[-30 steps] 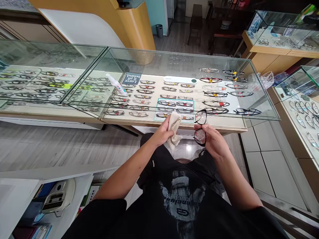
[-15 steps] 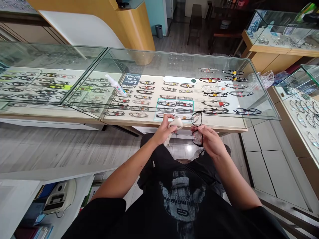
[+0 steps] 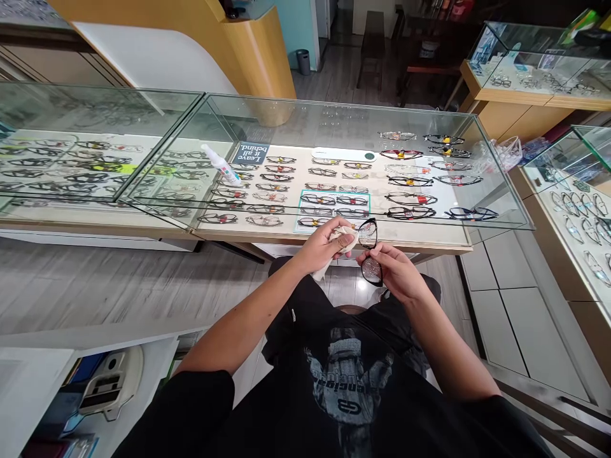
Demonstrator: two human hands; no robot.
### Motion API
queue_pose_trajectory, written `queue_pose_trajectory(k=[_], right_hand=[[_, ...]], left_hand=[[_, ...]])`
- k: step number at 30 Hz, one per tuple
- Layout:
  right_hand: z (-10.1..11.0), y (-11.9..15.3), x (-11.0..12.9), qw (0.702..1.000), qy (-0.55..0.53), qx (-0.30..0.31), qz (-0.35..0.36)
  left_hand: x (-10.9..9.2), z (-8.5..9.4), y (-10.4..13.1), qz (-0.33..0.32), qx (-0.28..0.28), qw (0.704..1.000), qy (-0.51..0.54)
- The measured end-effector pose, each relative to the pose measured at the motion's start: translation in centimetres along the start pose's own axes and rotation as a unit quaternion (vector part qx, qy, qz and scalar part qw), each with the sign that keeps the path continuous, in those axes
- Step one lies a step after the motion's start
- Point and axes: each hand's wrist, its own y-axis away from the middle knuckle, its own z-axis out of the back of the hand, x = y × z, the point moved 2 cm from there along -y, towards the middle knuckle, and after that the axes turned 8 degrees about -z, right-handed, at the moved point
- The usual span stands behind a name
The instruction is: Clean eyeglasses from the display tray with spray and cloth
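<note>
My left hand (image 3: 324, 247) is closed on a crumpled cream cloth (image 3: 323, 270), whose loose end hangs below the palm. Close beside it, my right hand (image 3: 396, 270) pinches a pair of black-framed eyeglasses (image 3: 371, 270) near the bridge. The frame is turned upright, one lens above the other, and droplets speckle the lower lens. The cloth is right by the upper lens; whether they touch I cannot tell. Both hands are above my lap, at the near edge of a glass display case (image 3: 334, 240).
Rows of eyeglass frames (image 3: 410, 181) lie inside the case. A white spray bottle (image 3: 220, 164) is on its glass top at the left. More display cases (image 3: 587, 254) stand to the right. At lower left, a white shelf (image 3: 143, 337) holds a beige device (image 3: 112, 385).
My left hand has moved right with the cloth, up to the eyeglasses. The right hand has shifted slightly left and down, tilting the eyeglasses a little.
</note>
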Motion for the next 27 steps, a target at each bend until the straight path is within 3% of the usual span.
queue_pose_trajectory(k=[7, 13, 16, 23, 27], right_hand=[[-0.6, 0.5, 0.3, 1.000, 0.008, 0.025, 0.013], [-0.5, 0.6, 0.4, 0.999, 0.028, 0.017, 0.020], [-0.4, 0.6, 0.4, 0.998, 0.053, 0.012, 0.022], [-0.4, 0.7, 0.5, 0.997, 0.065, 0.026, 0.022], [-0.8, 0.7, 0.8, 0.998, 0.044, 0.020, 0.029]], left_hand=[[0.1, 0.1, -0.3, 0.009, -0.001, 0.998, -0.066], [-0.7, 0.5, -0.5, -0.031, 0.035, 0.983, -0.177], [-1.0, 0.6, -0.3, -0.024, 0.027, 0.979, -0.201], [-1.9, 0.2, 0.4, -0.033, 0.012, 0.991, -0.125], [-1.2, 0.1, 0.2, -0.045, -0.004, 0.994, -0.097]])
